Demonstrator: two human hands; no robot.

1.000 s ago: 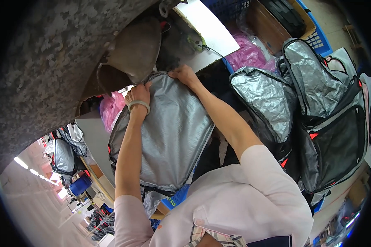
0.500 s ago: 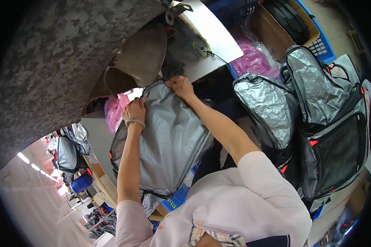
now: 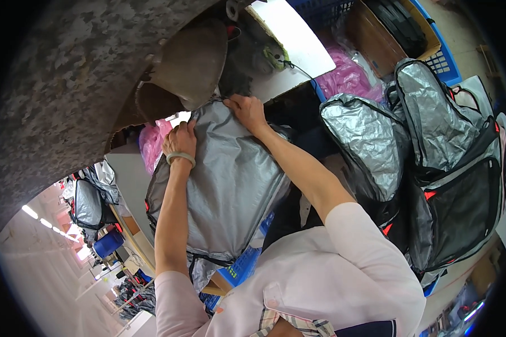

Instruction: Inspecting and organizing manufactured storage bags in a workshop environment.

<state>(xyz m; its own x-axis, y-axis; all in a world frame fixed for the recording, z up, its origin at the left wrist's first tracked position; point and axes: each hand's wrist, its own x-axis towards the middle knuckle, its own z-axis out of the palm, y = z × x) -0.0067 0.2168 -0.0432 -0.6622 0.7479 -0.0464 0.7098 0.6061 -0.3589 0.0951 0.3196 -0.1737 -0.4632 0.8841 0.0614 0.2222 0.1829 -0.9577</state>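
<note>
A large grey silver-lined bag (image 3: 227, 185) with black edging hangs down in front of my body. At its upper left edge my left hand (image 3: 179, 141), a pale bangle on the wrist, lies with fingers bent and closed on the material. My right hand (image 3: 247, 113) pinches the bag's upper rim, its fingertips partly hidden. Just beyond both hands is a rounded beige-brown machine housing (image 3: 190, 70), which looks like part of a sewing machine. The rim between my hands meets the shadowed area under this housing, where details cannot be made out.
Several silver-lined bags (image 3: 365, 146) are piled on the right. Behind them, a blue crate (image 3: 447, 64) holds a cardboard box, near pink plastic film (image 3: 348, 73). A white tabletop (image 3: 298, 42) lies beyond my right hand. A patterned grey surface (image 3: 73, 84) blocks the upper left.
My left hand has shifted slightly leftward along the bag's edge. The right hand remains at the rim, and the bag's folds have changed a little. The whole view has tilted slightly.
</note>
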